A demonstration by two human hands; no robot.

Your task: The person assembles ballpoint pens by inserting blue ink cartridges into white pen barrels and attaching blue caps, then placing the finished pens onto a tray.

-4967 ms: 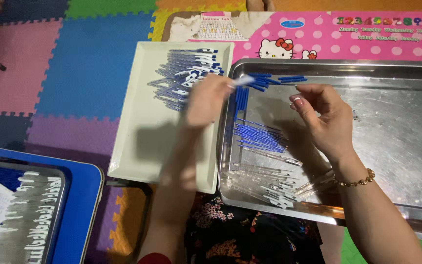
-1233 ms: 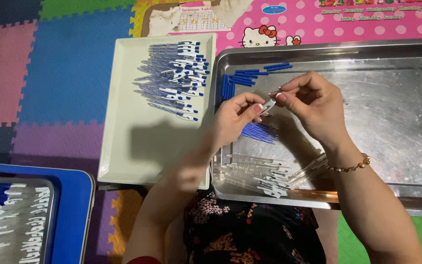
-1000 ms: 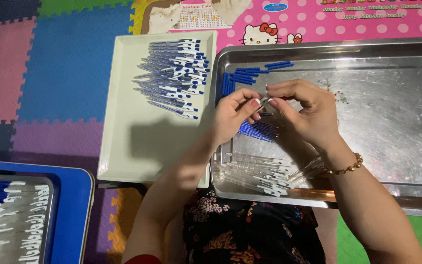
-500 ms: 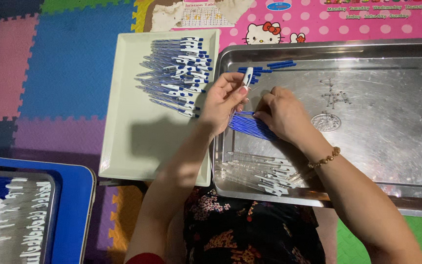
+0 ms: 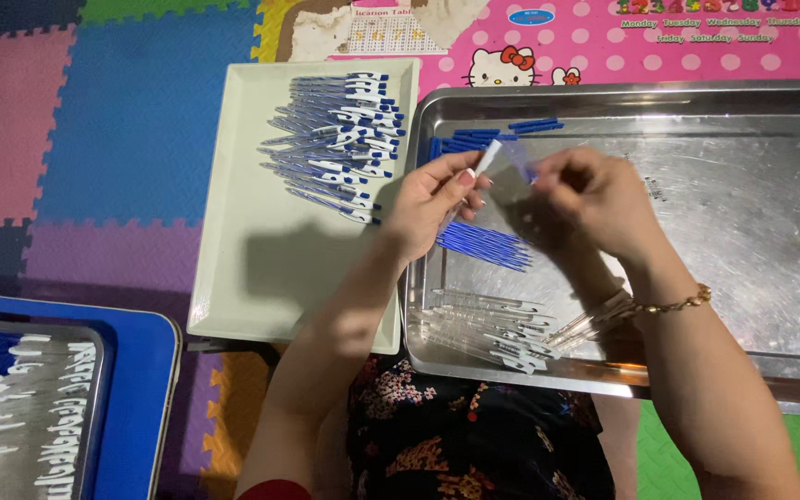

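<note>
My left hand pinches a clear pen barrel with a white end, held above the steel tray. My right hand is just to the right of it, fingers pinched on a thin blue refill that is blurred. Below the hands lies a bundle of blue refills. Short blue caps sit at the tray's far left corner. Clear barrels lie near its front edge. Finished blue-and-white pens are piled in the white tray on the left.
A blue tray at the lower left holds a second steel tray with several white-clipped pens. Coloured foam tiles cover the floor. A pink dotted poster lies beyond the trays. My flowered clothing is at the bottom.
My right hand dipped to the blue refills, then rose toward the left hand. My left hand kept the barrel and stayed over the tray's left side.
</note>
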